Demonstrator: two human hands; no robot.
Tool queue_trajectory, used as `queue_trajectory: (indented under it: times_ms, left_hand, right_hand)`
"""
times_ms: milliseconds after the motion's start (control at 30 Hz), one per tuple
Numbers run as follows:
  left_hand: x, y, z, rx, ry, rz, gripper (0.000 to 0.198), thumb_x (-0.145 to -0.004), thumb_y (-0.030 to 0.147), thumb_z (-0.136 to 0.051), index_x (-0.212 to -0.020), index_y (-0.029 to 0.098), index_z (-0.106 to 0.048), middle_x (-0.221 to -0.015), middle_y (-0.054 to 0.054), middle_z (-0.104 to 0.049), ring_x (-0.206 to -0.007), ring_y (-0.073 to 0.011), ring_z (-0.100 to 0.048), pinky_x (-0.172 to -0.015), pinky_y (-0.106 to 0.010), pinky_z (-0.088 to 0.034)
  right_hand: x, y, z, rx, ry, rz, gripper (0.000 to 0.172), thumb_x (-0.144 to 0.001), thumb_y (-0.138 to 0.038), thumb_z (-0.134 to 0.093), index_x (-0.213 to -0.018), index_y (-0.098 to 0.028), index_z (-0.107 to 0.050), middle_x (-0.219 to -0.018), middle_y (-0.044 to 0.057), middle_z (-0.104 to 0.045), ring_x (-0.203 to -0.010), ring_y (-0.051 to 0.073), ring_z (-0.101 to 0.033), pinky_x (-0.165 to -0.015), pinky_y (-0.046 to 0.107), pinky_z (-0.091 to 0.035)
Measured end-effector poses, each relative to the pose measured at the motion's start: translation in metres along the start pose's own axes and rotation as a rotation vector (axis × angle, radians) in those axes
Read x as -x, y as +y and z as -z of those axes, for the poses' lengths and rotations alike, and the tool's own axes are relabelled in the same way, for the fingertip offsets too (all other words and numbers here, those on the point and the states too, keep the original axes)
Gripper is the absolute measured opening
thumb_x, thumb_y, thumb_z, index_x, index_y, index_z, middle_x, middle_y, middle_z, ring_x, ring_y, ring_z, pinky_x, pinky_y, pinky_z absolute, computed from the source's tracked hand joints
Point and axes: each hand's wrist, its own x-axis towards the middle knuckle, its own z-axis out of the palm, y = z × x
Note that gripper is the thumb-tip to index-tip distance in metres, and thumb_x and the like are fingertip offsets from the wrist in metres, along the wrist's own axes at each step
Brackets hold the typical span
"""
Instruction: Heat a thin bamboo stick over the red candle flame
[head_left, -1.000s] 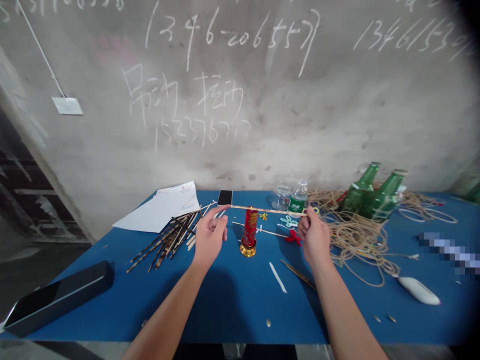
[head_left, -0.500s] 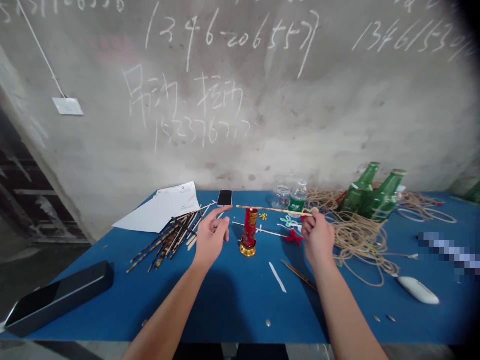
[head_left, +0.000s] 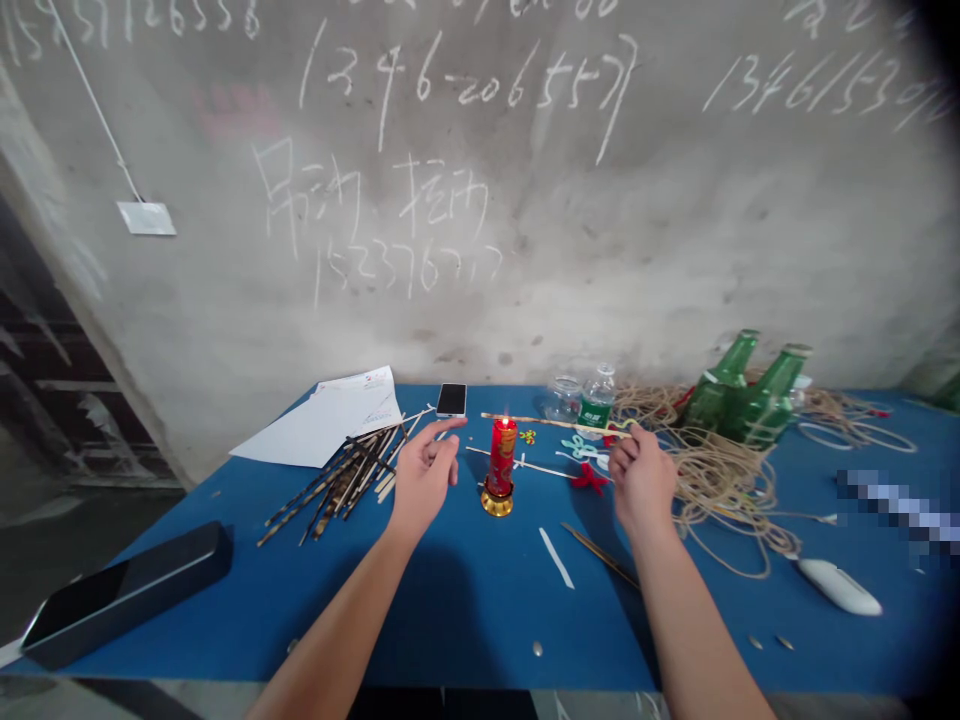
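Observation:
My right hand [head_left: 641,482] pinches the end of a thin wooden stick [head_left: 555,422], which runs left across the table. Its far end passes behind the small flame of a red candle [head_left: 502,455] standing in a gold holder [head_left: 497,502]. My left hand [head_left: 424,482] hangs just left of the candle, with its fingers apart and its index finger pointing right. It holds nothing. A smartphone [head_left: 451,400] lies beyond those fingertips, not touching them.
A bundle of dark-striped sticks [head_left: 337,482] and white paper sheets [head_left: 322,425] lie left. Tangled twine [head_left: 720,480] and green glass bottles [head_left: 750,390] lie right, with a jar and water bottle behind. A black case [head_left: 127,595] sits front left; a white computer mouse [head_left: 838,586] front right.
My right hand has shifted right, drawing the stick with it, so its far end now lies past the candle's left side less far. The whole view has tilted slightly upward.

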Motion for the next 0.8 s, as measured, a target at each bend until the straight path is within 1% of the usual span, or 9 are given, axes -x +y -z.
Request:
queue_trajectory:
  times_ms: [133, 400, 500, 633, 800]
  left_hand:
    - [0.0, 0.0, 0.0003, -0.011, 0.004, -0.006, 0.043, -0.1, 0.042, -0.061, -0.131, 0.014, -0.073, -0.048, 0.005, -0.053, -0.044, -0.0105, -0.043, -0.046, -0.021, -0.032]
    - [0.0004, 0.0015, 0.0012, -0.031, 0.014, -0.027, 0.042, -0.101, 0.043, -0.061, -0.13, 0.015, -0.074, -0.048, 0.005, -0.053, -0.046, -0.0112, -0.046, -0.049, -0.022, -0.035]
    - [0.0004, 0.0002, 0.0014, -0.028, 0.02, -0.028, 0.043, -0.1, 0.045, -0.062, -0.13, 0.016, -0.074, -0.049, 0.004, -0.053, -0.046, -0.0113, -0.046, -0.048, -0.022, -0.035]
    - [0.0002, -0.0006, 0.0009, -0.026, 0.021, -0.027, 0.043, -0.1, 0.045, -0.063, -0.129, 0.015, -0.075, -0.049, 0.004, -0.054, -0.045, -0.0112, -0.047, -0.048, -0.022, -0.035]
    - [0.0003, -0.0004, 0.0005, -0.024, 0.023, -0.03, 0.041, -0.101, 0.043, -0.061, -0.128, 0.015, -0.076, -0.049, 0.004, -0.054, -0.046, -0.0105, -0.046, -0.048, -0.022, -0.035]
  right_hand:
    - [-0.0019, -0.0018, 0.0019, -0.018, 0.0, -0.005, 0.046, -0.072, -0.034, -0.084, -0.068, -0.023, -0.04, -0.056, -0.012, -0.032, -0.045, 0.005, -0.024, -0.036, 0.017, -0.017]
    - [-0.0036, -0.0025, 0.0037, 0.003, 0.008, 0.019, 0.047, -0.077, -0.037, -0.081, -0.066, -0.023, -0.037, -0.056, -0.012, -0.03, -0.044, 0.005, -0.024, -0.037, 0.018, -0.017]
    - [-0.0035, -0.0026, 0.0038, 0.005, 0.01, 0.022, 0.048, -0.075, -0.038, -0.082, -0.066, -0.023, -0.038, -0.055, -0.012, -0.03, -0.044, 0.005, -0.024, -0.036, 0.018, -0.016]
    - [-0.0048, -0.0025, 0.0043, 0.0, 0.027, 0.017, 0.049, -0.073, -0.036, -0.083, -0.065, -0.023, -0.036, -0.055, -0.012, -0.032, -0.044, 0.005, -0.024, -0.036, 0.018, -0.017]
    - [-0.0056, -0.0034, 0.0042, 0.016, 0.035, 0.017, 0.049, -0.08, -0.038, -0.079, -0.066, -0.024, -0.034, -0.055, -0.012, -0.029, -0.043, 0.006, -0.023, -0.035, 0.018, -0.016]
